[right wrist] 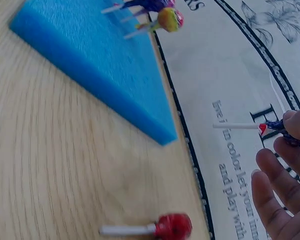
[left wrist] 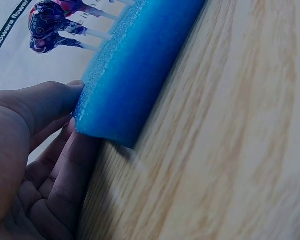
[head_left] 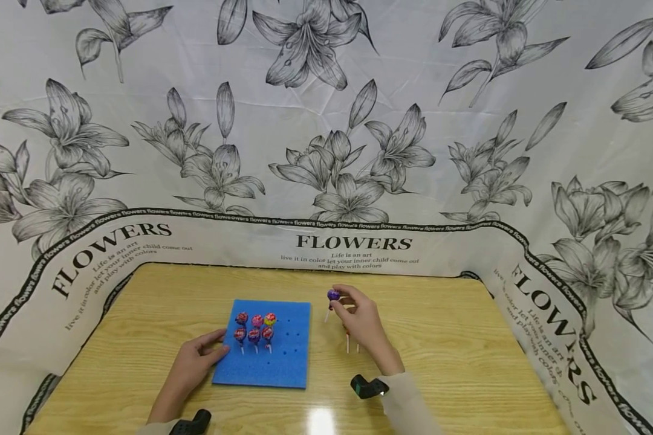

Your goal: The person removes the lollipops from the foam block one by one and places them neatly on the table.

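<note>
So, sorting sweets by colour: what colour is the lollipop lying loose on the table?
Red lollipop, clearest in the right wrist view.

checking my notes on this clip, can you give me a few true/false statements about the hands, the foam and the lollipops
1. The right hand pinches a purple lollipop. True.
2. The blue foam holds no lollipops. False: six lollipops stand in it, in two rows of three.
3. The left hand touches the foam's left edge. True; the left wrist view shows fingers against the edge.
4. The foam sits on a glass table. False: the table is wood-grained.
5. A red lollipop lies on the table apart from the foam. True, in the right wrist view.
</note>
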